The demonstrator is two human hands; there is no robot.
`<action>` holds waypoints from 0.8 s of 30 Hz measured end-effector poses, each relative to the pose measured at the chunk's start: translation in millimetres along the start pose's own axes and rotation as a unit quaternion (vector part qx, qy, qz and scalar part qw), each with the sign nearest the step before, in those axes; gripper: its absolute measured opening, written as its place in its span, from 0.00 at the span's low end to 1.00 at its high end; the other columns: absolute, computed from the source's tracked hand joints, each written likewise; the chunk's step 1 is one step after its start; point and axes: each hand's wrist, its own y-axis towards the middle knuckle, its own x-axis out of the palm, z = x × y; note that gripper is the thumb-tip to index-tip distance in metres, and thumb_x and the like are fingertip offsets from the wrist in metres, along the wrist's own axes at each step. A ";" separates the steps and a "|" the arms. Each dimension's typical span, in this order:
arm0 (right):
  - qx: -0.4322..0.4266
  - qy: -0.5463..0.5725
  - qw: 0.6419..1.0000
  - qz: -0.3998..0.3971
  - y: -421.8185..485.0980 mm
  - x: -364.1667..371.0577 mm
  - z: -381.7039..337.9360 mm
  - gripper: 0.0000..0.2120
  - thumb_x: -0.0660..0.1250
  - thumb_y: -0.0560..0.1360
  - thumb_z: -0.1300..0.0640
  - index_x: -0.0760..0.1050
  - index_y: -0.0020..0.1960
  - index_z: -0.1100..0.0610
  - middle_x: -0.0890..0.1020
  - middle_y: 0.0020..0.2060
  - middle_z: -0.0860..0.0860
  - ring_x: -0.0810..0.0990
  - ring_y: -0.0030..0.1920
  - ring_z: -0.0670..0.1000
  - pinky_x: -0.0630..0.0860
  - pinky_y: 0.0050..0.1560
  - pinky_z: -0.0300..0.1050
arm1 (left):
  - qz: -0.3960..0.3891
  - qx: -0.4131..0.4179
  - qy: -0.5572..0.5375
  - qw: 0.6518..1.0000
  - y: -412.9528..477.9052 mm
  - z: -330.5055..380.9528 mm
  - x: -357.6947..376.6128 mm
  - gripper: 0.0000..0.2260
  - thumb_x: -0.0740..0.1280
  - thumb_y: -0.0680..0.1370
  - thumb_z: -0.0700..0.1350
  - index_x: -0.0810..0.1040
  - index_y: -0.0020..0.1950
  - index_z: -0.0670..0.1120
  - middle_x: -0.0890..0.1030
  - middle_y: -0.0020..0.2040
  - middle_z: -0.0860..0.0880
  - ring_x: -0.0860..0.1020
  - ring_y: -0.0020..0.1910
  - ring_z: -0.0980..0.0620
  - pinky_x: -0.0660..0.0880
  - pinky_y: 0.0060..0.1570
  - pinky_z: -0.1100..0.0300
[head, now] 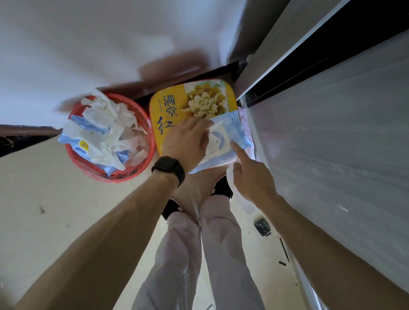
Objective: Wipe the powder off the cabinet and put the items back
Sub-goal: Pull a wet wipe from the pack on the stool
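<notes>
I am bent over the floor with both hands down on the wipe pack (pixel 225 138), which lies flat on top of a yellow tin (pixel 186 102) just ahead of my feet. My left hand (pixel 187 141) covers the pack's left half. Its fingers (pixel 204 126) are curled down onto the white flap in the middle and seem to pinch it, though the tips are partly hidden. My right hand (pixel 252 175) comes in from the near right corner. The index finger is out straight, pressing the pack's blue edge, and the other fingers are folded under. A white strip hangs just beside them, and I cannot tell whether they grip it. The pack's long axis runs from my wrists away toward the wall, so the flap opening sits directly under my left fingers and just left of my right fingertip. I judge that the left hand should pull a wipe up while the right pins the pack down. The cabinet (pixel 346 147) runs alongside, right of my right fingers, with pale powder streaks across its top, so the right hand is nearer for wiping. A red bin (pixel 126 177) heaped with used tissues stands left of my left fingers, touching or nearly touching the tin.
</notes>
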 end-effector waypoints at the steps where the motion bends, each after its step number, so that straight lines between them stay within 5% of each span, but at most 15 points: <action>1: 0.017 0.021 1.000 0.009 -3.4 -0.4 4.6 0.25 0.59 0.83 0.54 0.58 0.78 0.43 0.67 0.28 0.43 0.67 0.26 0.44 0.58 0.26 0.36 | -0.024 0.031 0.015 0.999 -11.8 2.4 12.8 0.16 0.61 0.81 0.41 0.76 0.69 0.46 0.79 0.66 0.46 0.76 0.64 0.42 0.72 0.60 0.48; 4: 0.053 0.047 0.997 0.007 -14.0 2.3 19.2 0.25 0.58 0.83 0.54 0.58 0.79 0.45 0.76 0.32 0.51 0.71 0.30 0.47 0.66 0.32 0.41 | -0.161 0.022 0.109 0.981 -48.1 1.4 52.5 0.24 0.44 0.82 0.47 0.57 0.80 0.50 0.56 0.80 0.53 0.53 0.79 0.49 0.53 0.75 0.49; 6: 0.065 0.064 0.996 0.012 -19.0 4.7 25.9 0.25 0.58 0.83 0.53 0.58 0.78 0.47 0.76 0.34 0.51 0.71 0.31 0.44 0.63 0.31 0.36 | -0.176 0.000 0.125 0.976 -64.6 1.3 70.8 0.32 0.32 0.76 0.47 0.48 0.81 0.48 0.46 0.81 0.54 0.43 0.80 0.50 0.44 0.76 0.48; 10: 0.091 0.117 0.989 0.024 -26.8 1.0 30.5 0.22 0.60 0.83 0.51 0.62 0.76 0.47 0.81 0.45 0.52 0.81 0.47 0.55 0.69 0.41 0.37 | -0.183 -0.036 0.162 0.969 -67.3 5.7 83.5 0.29 0.43 0.80 0.42 0.42 0.81 0.50 0.39 0.81 0.56 0.40 0.79 0.53 0.45 0.76 0.46; 12: 0.109 0.156 0.981 0.030 -34.8 -10.9 25.2 0.21 0.60 0.82 0.51 0.65 0.74 0.46 0.83 0.51 0.55 0.81 0.55 0.57 0.68 0.48 0.39 | -0.213 -0.061 0.128 0.967 -60.4 14.0 69.5 0.28 0.53 0.82 0.44 0.48 0.81 0.50 0.43 0.81 0.55 0.44 0.80 0.54 0.51 0.76 0.45; 14: 0.117 0.190 0.974 0.041 -46.7 -29.9 13.9 0.20 0.61 0.82 0.50 0.67 0.73 0.44 0.82 0.57 0.56 0.80 0.59 0.57 0.67 0.50 0.37 | -0.216 -0.124 0.020 0.968 -52.9 31.0 41.0 0.21 0.60 0.81 0.47 0.68 0.75 0.50 0.63 0.78 0.50 0.62 0.76 0.49 0.61 0.73 0.48; 16: 0.106 0.208 0.971 0.056 -62.2 -53.5 -2.7 0.18 0.62 0.81 0.50 0.68 0.71 0.43 0.82 0.59 0.56 0.80 0.57 0.54 0.66 0.49 0.36 | -0.179 -0.241 -0.188 0.935 -56.5 54.8 3.3 0.14 0.64 0.79 0.48 0.79 0.65 0.49 0.80 0.64 0.48 0.78 0.61 0.48 0.74 0.60 0.56; 19: 0.066 0.219 0.972 0.061 -92.5 -93.5 -40.2 0.17 0.63 0.81 0.50 0.70 0.69 0.43 0.82 0.57 0.52 0.78 0.44 0.46 0.67 0.46 0.37 | -0.151 -0.272 -0.380 0.871 -91.3 90.6 -60.0 0.13 0.66 0.79 0.48 0.79 0.63 0.47 0.82 0.59 0.48 0.80 0.52 0.52 0.74 0.47 0.65; 21: 0.043 0.241 0.968 0.051 -117.5 -122.0 -70.3 0.15 0.64 0.80 0.51 0.72 0.67 0.43 0.83 0.54 0.52 0.79 0.43 0.45 0.73 0.47 0.42 | -0.140 -0.267 -0.430 0.851 -122.1 109.8 -101.6 0.14 0.69 0.78 0.50 0.80 0.62 0.49 0.82 0.57 0.50 0.79 0.52 0.54 0.72 0.47 0.66; 24: -0.002 0.280 0.960 0.016 -161.9 -160.4 -122.3 0.12 0.66 0.79 0.53 0.74 0.62 0.42 0.84 0.48 0.50 0.83 0.44 0.50 0.81 0.50 0.52 | -0.029 -0.301 -0.471 0.829 -169.9 127.7 -160.9 0.07 0.74 0.74 0.52 0.81 0.49 0.53 0.83 0.43 0.60 0.80 0.40 0.65 0.72 0.38 0.74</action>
